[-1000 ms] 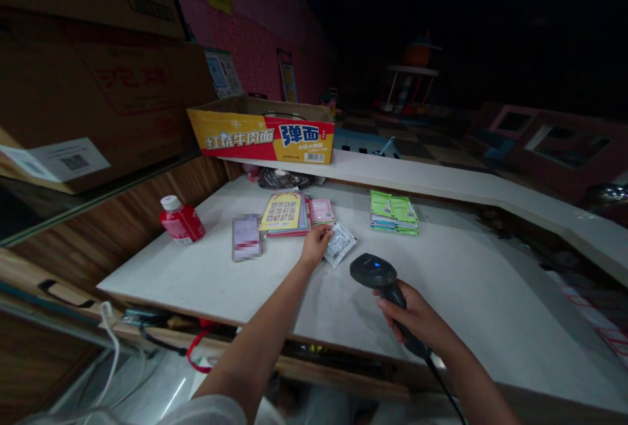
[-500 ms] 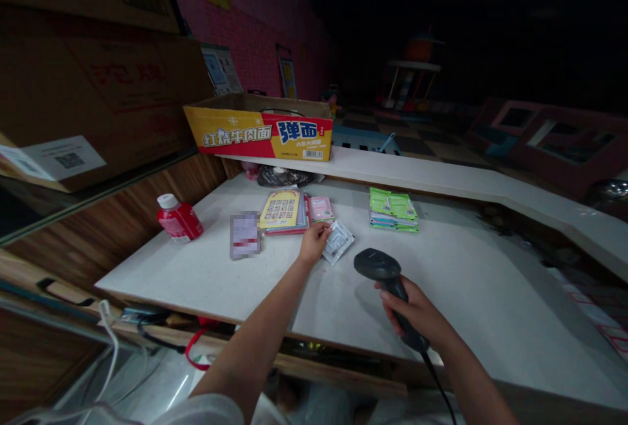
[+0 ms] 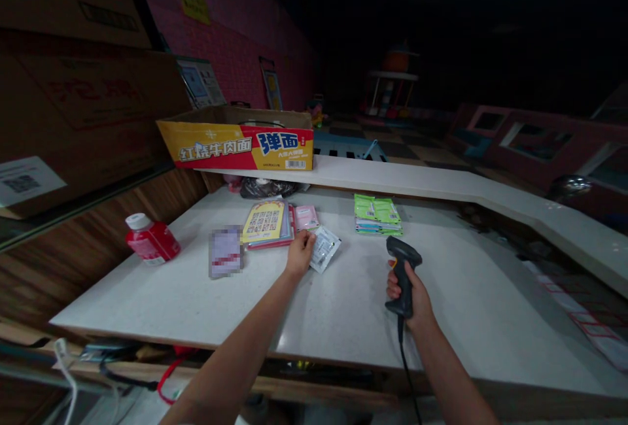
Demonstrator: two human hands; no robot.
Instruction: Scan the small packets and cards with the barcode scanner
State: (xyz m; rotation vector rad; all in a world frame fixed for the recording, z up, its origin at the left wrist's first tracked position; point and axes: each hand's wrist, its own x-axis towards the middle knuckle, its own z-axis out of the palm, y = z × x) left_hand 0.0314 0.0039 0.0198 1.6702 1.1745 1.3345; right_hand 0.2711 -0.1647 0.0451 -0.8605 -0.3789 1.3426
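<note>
My left hand (image 3: 299, 254) pinches the left edge of a silvery sachet (image 3: 324, 248) with small print, close over the white counter (image 3: 343, 320). Wrapped round the handle of a black barcode scanner (image 3: 403, 274) is my right hand (image 3: 415, 291); a cable hangs from the handle's lower end. The scanner's head is up, right of the sachet. Behind the sachet lies a pink packet (image 3: 307, 217), beside a stack of booklets topped by a yellow card with printed codes (image 3: 265, 221). A pile of green packets (image 3: 377, 214) lies further back, between sachet and scanner.
A red bottle with a white cap (image 3: 153, 240) stands at the left, near a blurred-out flat item (image 3: 226, 252). On the raised ledge (image 3: 422, 184) sits an open yellow-and-red noodle carton (image 3: 235, 146). Large cardboard boxes (image 3: 88, 98) are stacked at the left.
My right hand has turned the scanner: its head pointed left towards the sachet before, and now it is upright and further right. My left hand still pinches the sachet. The view has shifted slightly.
</note>
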